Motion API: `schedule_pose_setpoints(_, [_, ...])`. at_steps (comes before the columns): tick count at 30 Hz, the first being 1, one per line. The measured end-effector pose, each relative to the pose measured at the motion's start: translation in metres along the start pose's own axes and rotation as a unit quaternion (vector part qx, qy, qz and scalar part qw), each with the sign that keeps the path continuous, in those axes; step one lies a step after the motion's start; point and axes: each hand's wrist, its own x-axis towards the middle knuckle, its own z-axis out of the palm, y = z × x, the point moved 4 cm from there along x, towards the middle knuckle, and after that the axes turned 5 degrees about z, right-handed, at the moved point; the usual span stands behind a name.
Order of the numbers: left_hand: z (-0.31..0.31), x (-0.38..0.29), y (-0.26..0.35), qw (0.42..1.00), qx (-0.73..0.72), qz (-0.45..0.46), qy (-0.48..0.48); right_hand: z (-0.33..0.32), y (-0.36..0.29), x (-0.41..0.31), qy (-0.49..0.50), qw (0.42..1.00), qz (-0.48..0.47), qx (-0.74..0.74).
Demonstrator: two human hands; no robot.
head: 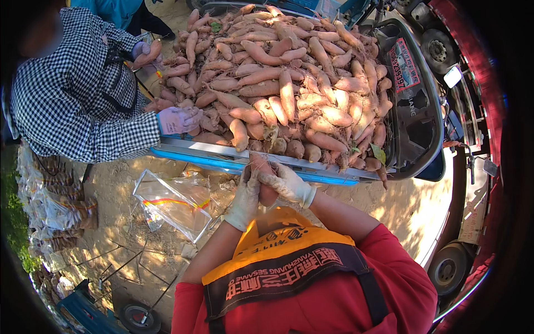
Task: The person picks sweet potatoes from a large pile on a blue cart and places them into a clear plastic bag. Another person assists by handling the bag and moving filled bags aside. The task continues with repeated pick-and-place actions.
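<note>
Between my two hands is a large reddish sweet potato (pixel 263 177), held at the near edge of the cart, above my apron. My left hand (pixel 242 198), in a soiled white glove, grips its left side. My right hand (pixel 288 183), gloved the same way, has its fingers closed over the right side. Just beyond them, a big heap of sweet potatoes (pixel 267 79) with rootlets and soil fills the cart bed, rising over the blue and silver side rail (pixel 200 152). A few green leaves lie among the roots.
To the left, a person in a checked shirt (pixel 83 92) handles sweet potatoes with gloved hands. A clear plastic bag (pixel 175 204) hangs open on a frame below the cart. Filled bags (pixel 62 208) are stacked at far left. A red truck (pixel 475 167) stands to the right.
</note>
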Motion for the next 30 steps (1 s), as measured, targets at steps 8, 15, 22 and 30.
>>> schedule_pose_setpoints(8, [-0.009, -0.019, -0.003, 0.997, -0.012, -0.017, 0.072, 0.003, -0.007, 0.011, 0.138, 0.924, -0.144, -0.327])
schedule_pose_setpoints(15, [-0.027, -0.042, -0.007, 0.983, 0.091, 0.033, 0.155, 0.025, 0.018, 0.007, 0.145, 0.875, -0.18, -0.426])
schedule_pose_setpoints(22, [-0.053, -0.046, 0.063, 0.968, -0.236, 0.078, 0.04, -0.066, 0.167, -0.018, 0.055, 0.824, 0.251, -0.506])
schedule_pose_setpoints(30, [-0.206, -0.074, -0.015, 0.895, -0.336, -0.054, 0.289, -0.139, 0.172, -0.065, 0.033, 0.794, 0.257, -0.55])
